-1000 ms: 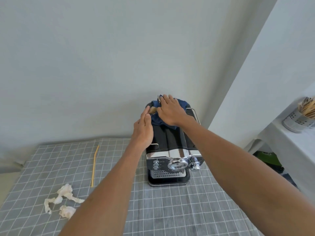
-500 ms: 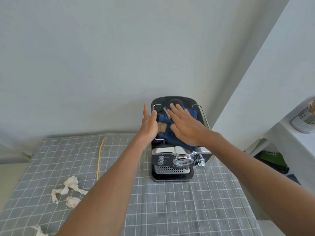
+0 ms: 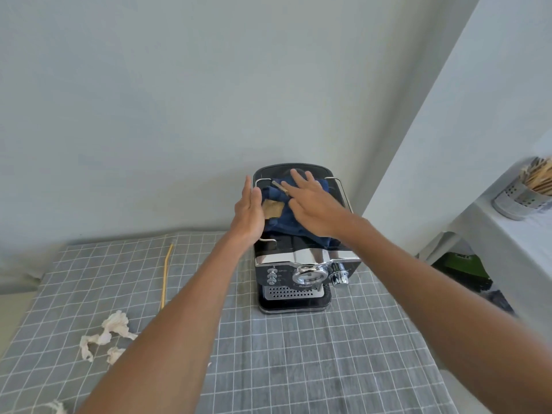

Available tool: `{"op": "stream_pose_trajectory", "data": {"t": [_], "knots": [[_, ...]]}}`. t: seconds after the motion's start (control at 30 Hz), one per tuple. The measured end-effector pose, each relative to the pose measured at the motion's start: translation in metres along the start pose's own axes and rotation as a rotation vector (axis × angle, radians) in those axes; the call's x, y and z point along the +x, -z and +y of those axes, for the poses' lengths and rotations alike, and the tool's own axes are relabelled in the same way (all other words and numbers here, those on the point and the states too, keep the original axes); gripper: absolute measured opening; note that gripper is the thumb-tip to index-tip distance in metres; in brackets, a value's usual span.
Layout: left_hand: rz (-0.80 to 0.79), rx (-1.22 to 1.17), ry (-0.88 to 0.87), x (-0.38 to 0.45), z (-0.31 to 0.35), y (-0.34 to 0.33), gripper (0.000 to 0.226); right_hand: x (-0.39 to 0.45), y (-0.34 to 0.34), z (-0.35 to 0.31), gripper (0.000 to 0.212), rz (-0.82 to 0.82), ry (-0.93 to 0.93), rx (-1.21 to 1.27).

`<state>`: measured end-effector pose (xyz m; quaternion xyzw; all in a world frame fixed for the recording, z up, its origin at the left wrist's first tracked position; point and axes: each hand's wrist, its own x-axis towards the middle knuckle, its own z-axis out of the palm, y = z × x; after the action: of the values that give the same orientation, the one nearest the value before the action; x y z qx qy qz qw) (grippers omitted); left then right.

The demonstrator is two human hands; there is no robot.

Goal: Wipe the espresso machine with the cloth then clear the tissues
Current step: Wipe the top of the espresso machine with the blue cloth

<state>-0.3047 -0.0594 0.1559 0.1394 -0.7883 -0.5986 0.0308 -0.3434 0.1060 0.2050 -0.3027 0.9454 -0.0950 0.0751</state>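
Several tissues (image 3: 104, 333) lie crumpled at the near left, untouched, so clearing waits. Farther on, the right hand (image 3: 313, 204), fingers spread flat, presses the blue cloth (image 3: 286, 216) on the espresso machine (image 3: 301, 264) top, now swept back from its front edge. Left hand (image 3: 249, 210), straight-fingered, braces the machine's left side.

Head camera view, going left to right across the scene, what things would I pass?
Crumpled white tissues → thin yellow straw → black and chrome espresso machine with the dark blue cloth on top → perforated metal utensil holder on the side shelf.
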Motion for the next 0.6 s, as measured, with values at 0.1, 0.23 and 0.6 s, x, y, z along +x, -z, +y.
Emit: {"op": "stream_pose_trajectory", "data": {"t": [0.1,0.23,0.6], "knots": [[0.002,-0.022,-0.002,0.001,-0.001,0.0,0.052,-0.008,-0.016,-0.021,0.067,0.052,0.049,-0.09],[0.012,-0.005,-0.02,0.0,-0.001,-0.002,0.051,-0.04,-0.021,-0.016,0.067,-0.005,0.217,-0.156],[-0.05,-0.014,-0.042,0.002,-0.007,0.003,0.05,0.064,0.005,0.002,0.049,0.07,-0.002,-0.023]]}}
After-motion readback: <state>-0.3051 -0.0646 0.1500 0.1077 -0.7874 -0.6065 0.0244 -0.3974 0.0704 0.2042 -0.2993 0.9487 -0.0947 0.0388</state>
